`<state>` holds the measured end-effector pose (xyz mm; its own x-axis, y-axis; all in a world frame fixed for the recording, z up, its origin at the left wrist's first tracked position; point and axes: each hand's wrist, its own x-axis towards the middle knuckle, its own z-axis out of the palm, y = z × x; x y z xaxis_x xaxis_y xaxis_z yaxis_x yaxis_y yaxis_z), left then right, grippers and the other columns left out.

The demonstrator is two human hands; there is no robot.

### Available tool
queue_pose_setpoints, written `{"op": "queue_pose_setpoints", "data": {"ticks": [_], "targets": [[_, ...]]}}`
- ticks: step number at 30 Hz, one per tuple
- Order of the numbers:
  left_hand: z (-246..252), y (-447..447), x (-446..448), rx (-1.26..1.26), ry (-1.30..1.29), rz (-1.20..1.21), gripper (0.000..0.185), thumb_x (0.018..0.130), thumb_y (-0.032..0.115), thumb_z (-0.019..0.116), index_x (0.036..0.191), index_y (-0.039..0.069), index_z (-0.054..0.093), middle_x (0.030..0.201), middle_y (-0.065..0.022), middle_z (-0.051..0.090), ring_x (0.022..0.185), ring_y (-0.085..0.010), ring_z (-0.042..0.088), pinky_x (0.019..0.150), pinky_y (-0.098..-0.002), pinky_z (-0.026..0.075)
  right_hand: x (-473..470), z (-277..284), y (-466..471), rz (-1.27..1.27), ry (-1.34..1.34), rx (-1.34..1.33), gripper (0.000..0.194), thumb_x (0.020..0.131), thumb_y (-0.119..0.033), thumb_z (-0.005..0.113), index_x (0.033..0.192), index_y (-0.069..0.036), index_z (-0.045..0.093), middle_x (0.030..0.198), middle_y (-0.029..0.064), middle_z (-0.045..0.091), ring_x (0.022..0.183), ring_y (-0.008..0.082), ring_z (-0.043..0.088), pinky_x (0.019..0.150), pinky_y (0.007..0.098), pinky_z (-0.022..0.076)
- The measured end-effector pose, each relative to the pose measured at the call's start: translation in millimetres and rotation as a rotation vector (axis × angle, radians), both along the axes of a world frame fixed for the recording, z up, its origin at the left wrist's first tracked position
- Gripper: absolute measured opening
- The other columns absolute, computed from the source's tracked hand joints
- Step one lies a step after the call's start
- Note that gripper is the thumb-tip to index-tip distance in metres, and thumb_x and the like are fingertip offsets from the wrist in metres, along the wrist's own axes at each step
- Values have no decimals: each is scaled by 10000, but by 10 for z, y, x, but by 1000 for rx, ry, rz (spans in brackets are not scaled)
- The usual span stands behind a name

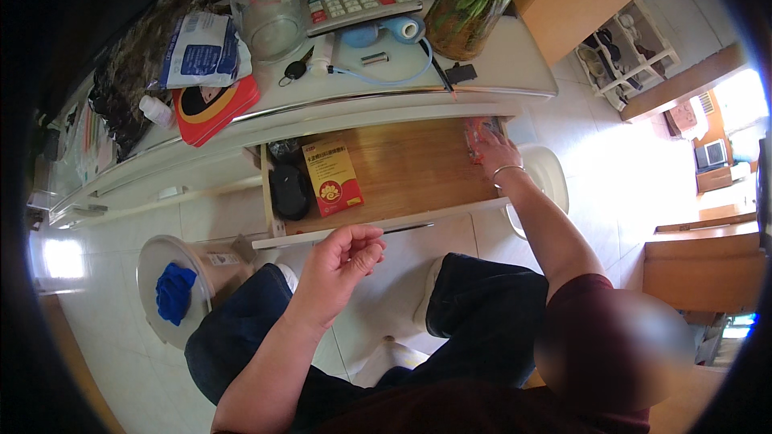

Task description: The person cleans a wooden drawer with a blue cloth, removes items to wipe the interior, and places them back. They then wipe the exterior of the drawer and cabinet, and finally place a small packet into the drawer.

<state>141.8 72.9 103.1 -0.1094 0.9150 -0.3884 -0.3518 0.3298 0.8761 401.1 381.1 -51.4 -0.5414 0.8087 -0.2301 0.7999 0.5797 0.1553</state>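
My left hand [347, 271] is raised in front of the open drawer [416, 163], pinching a thin dark rod [410, 228] that points right. At the drawer's right end, my right hand [497, 154] reaches in and its fingers lie over a red and clear plastic packet [474, 138]. Whether those fingers grip the packet is hard to see. In the left part of the drawer a yellow and red printed box [332, 178] lies beside a black computer mouse [289, 191]. A dark crumpled bag [284, 148] sits behind the mouse.
On the cabinet top [386, 81] are a calculator [356, 0], a glass jar [268, 24], a plant vase [473, 6], keys [295, 70] and a red tin [214, 111]. A lidded bin [205, 259] with a blue cloth [175, 292] stands left; a white basin [549, 184] stands right.
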Motion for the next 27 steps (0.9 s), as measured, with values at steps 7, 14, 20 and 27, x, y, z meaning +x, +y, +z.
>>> {"op": "queue_pose_setpoints", "data": {"ticks": [7,14,20,27], "targets": [[44,-45,-4,34,65,-28,226,887,119,578,1097,37,559,972,-45,605,876,-131,577,754,-259,455,-248,231,-187,-118,-104,-90,239,829,-224,540,1016,-158,673,1219,100,551,1155,255,505,910,413,446],[53,-56,-21,27,64,-5,223,887,111,577,1093,28,558,969,-47,606,877,-130,577,754,-254,456,-765,595,-341,-239,-260,-211,253,854,-223,511,996,-98,679,1095,146,628,1037,273,598,850,396,491],[36,-75,-34,31,97,-23,235,882,108,583,1101,27,555,974,-50,608,879,-128,580,754,-251,458,60,-384,21,-69,-260,-486,428,854,-330,535,1102,16,566,1142,214,573,1093,345,534,944,412,414],[20,-60,-33,49,114,-30,247,882,105,581,1115,28,550,986,-52,608,882,-125,580,754,-247,458,120,-510,240,-149,-49,-462,612,854,-351,555,1297,25,363,1291,238,461,1201,337,452,1007,399,375]]}}
